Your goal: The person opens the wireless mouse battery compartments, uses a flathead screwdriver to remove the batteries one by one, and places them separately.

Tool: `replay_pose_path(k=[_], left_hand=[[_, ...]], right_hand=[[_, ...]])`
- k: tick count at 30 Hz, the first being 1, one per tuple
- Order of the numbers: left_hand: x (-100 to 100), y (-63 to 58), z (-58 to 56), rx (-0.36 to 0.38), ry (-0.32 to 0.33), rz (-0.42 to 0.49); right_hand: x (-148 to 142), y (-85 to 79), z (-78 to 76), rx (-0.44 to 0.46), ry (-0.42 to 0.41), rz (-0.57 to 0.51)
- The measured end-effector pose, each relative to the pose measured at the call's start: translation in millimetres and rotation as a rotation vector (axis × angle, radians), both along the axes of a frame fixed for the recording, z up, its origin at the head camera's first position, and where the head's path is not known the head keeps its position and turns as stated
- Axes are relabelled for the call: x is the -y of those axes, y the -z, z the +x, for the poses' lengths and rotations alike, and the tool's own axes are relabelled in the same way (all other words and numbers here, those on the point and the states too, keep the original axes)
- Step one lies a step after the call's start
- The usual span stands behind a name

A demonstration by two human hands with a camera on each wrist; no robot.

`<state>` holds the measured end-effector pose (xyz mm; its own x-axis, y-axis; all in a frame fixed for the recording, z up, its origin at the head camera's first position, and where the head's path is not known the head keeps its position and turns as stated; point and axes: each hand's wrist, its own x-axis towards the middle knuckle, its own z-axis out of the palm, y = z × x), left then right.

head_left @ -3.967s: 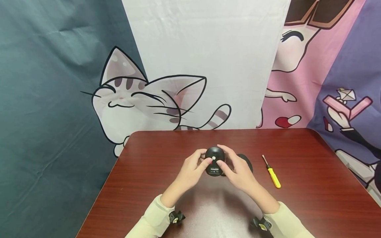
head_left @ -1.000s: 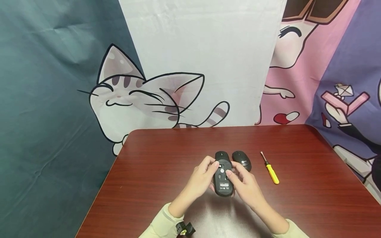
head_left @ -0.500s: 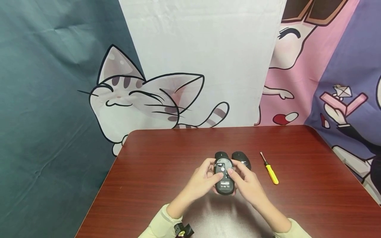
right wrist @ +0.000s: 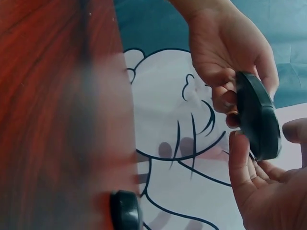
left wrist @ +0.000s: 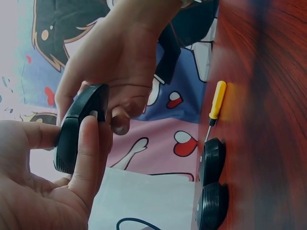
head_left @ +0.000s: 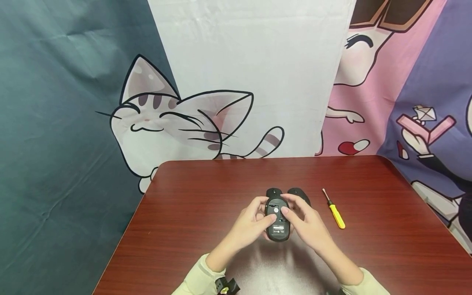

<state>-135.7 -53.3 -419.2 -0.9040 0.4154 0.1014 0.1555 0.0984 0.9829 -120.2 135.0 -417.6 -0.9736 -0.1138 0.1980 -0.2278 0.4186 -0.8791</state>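
Both hands hold a black computer mouse (head_left: 278,232) above the table, its underside with a pale label facing up. My left hand (head_left: 250,221) grips the left side, thumb lying on the underside. On the other side my right hand (head_left: 309,224) grips it, thumb pressed near the middle and index finger at the far end. A recess shows in the underside near that end, partly covered by the fingers. The left wrist view has the mouse (left wrist: 72,136) edge-on between the hands; the right wrist view shows the mouse (right wrist: 259,117) from its other side.
Two more black mice lie side by side just beyond the hands: a left one (head_left: 274,191) and a right one (head_left: 300,195), partly hidden by the right hand. Right of them is a yellow-handled screwdriver (head_left: 336,215). The reddish-brown table (head_left: 177,213) ends at a printed cloth backdrop (head_left: 287,82).
Since four seconds ago, the held mouse has come nearer the body. My left thumb has slid down its underside. In the last half second, my right index finger has moved toward its far end.
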Motion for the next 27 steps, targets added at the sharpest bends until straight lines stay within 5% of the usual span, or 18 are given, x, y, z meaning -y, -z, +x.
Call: replay_pose_path(k=[9, 18, 27], left_hand=[[2, -1.1, 1.5, 0.009, 0.003, 0.007], [4, 2.3, 0.6, 0.025, 0.004, 0.017], [7, 2.9, 1.1, 0.035, -0.006, 0.001]], right_hand=[[5, -31.7, 2.5, -0.054, -0.038, -0.012], [-3, -10.3, -15.2, -0.111, -0.002, 0.026], [-1, -33.7, -16.4, 0.042, -0.016, -0.021]])
